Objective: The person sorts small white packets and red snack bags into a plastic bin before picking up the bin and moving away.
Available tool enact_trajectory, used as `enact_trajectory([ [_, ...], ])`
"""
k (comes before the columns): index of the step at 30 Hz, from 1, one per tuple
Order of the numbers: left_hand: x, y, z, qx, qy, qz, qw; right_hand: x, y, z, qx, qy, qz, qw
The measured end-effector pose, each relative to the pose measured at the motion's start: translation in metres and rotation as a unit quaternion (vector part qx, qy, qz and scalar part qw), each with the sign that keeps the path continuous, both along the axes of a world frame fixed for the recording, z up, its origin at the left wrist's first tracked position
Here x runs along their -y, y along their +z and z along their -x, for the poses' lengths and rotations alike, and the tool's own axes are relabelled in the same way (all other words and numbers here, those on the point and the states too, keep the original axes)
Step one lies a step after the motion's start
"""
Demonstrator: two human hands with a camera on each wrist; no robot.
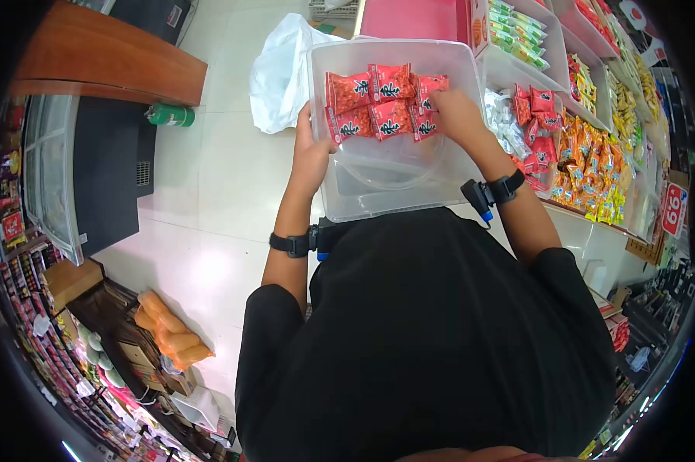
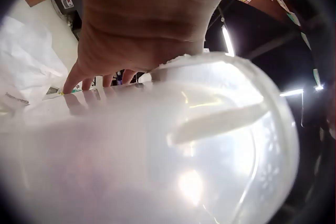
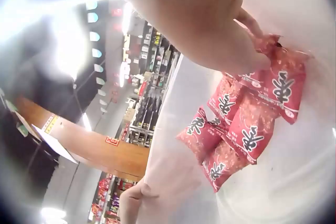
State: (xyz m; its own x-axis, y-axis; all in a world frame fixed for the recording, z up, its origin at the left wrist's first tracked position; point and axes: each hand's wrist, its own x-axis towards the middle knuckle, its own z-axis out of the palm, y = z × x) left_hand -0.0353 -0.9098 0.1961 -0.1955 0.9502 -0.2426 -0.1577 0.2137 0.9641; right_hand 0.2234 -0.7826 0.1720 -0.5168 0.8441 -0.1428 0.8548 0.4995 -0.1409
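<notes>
A translucent plastic bin (image 1: 363,204) stands in front of the person, with several red snack packets (image 1: 391,118) lying in two rows on its floor. The left hand (image 1: 311,160) grips the bin's left wall, thumb over the rim and fingers along the outer side, as the left wrist view also shows. At the right end of the rows, the right hand (image 1: 463,119) pinches the upper corner of a red packet (image 3: 287,85). Its fingertips are partly hidden behind the hand in the head view. Dark lettering marks the packets' fronts.
Right of the bin, display trays hold more red packets (image 1: 544,146), orange packets (image 1: 586,165) and green-white packets (image 1: 517,35). A white plastic bag (image 1: 278,77) lies beyond the bin's left side. A green bottle (image 1: 170,115) stands by a dark cabinet at left.
</notes>
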Motion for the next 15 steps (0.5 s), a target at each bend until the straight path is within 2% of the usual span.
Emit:
enact_trajectory([
  [4,0.001,-0.011,0.001,-0.009,0.001,0.007,1.000,-0.008,-0.002,0.009,0.024,-0.025,0.049,0.998],
  [7,0.000,-0.010,0.000,-0.010,0.007,-0.004,1.000,-0.010,-0.005,0.010,-0.030,-0.020,0.053,0.998],
  [9,0.001,-0.005,-0.002,0.010,0.005,-0.002,1.000,-0.009,-0.014,0.008,-0.120,-0.025,-0.007,0.992],
  [10,0.001,-0.004,-0.002,0.009,0.004,-0.001,1.000,-0.009,-0.017,0.006,-0.121,-0.027,-0.006,0.992],
  [12,0.001,-0.003,-0.002,0.015,0.004,0.000,1.000,-0.007,-0.016,0.004,-0.165,0.018,0.018,0.986],
  [13,0.001,-0.003,-0.002,0.014,0.002,0.001,1.000,-0.004,-0.015,0.002,-0.167,0.017,0.019,0.986],
  [15,0.000,-0.003,-0.002,0.016,0.002,0.005,1.000,0.004,-0.007,0.000,-0.049,0.070,0.105,0.991],
])
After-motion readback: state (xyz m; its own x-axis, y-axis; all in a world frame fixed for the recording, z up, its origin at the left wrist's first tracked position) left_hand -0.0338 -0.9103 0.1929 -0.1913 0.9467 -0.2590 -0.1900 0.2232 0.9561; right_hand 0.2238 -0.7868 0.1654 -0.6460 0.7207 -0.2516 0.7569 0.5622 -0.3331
